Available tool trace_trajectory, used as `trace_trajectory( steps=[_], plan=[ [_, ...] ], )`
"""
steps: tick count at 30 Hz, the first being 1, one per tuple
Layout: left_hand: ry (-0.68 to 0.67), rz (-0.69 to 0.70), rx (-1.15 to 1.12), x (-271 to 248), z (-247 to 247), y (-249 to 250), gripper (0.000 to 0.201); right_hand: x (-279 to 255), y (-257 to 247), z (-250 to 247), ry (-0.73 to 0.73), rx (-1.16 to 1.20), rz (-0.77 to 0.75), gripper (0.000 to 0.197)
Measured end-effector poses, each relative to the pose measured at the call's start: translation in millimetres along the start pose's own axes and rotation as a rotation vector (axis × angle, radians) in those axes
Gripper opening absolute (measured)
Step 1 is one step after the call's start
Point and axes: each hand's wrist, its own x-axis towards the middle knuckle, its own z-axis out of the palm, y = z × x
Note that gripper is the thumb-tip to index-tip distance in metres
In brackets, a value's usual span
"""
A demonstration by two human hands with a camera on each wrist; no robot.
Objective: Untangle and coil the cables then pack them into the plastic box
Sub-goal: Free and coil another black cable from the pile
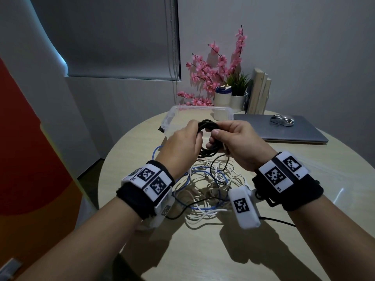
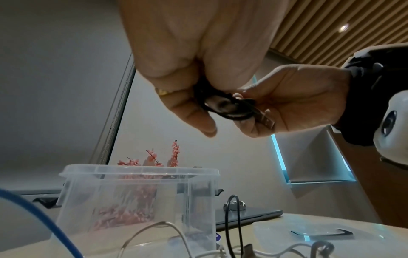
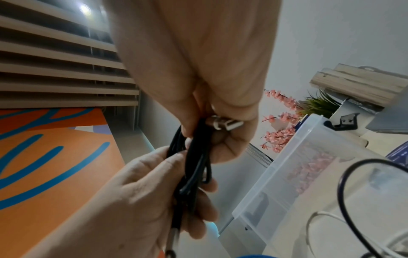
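Observation:
Both hands hold one coiled black cable (image 1: 207, 126) in the air above the round table. My left hand (image 1: 182, 142) grips the coil's left side; its fingers curl round the black strands (image 3: 192, 167). My right hand (image 1: 233, 138) pinches the coil's right side, with a silver USB plug (image 3: 227, 123) against its fingers; the left wrist view shows the plug (image 2: 266, 121) too. Below the hands lies a tangle of white, blue and black cables (image 1: 205, 185). The clear plastic box (image 1: 172, 116) stands open just behind the hands, and nothing shows through its clear walls (image 2: 137, 200).
A closed grey laptop (image 1: 284, 130) with a silver mouse (image 1: 282, 119) lies at the back right. Pink artificial flowers (image 1: 211, 74), a white cup, a potted plant and wooden boards stand at the table's back edge. A clear lid (image 2: 309, 233) lies beside the box.

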Motion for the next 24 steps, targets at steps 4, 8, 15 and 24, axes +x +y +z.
trace_trajectory(
  steps=[4, 8, 15, 24],
  plan=[
    [-0.047, -0.035, -0.015, 4.5, -3.2, -2.5, 0.023, -2.5, -0.9, 0.9, 0.000, -0.070, -0.015, 0.017],
    [-0.136, -0.086, -0.152, 5.0, -10.0, -2.0, 0.020, -2.1, -2.1, 0.3, 0.006, -0.171, -0.022, 0.015],
    [-0.156, -0.178, -0.491, -1.7, -20.3, -8.0, 0.015, 1.4, -1.1, -9.5, 0.133, -0.122, 0.011, 0.018],
    [-0.093, 0.038, 0.015, 2.5, -34.7, -30.8, 0.001, 0.6, 0.5, -15.0, 0.078, -0.189, 0.087, 0.018]
  ],
)
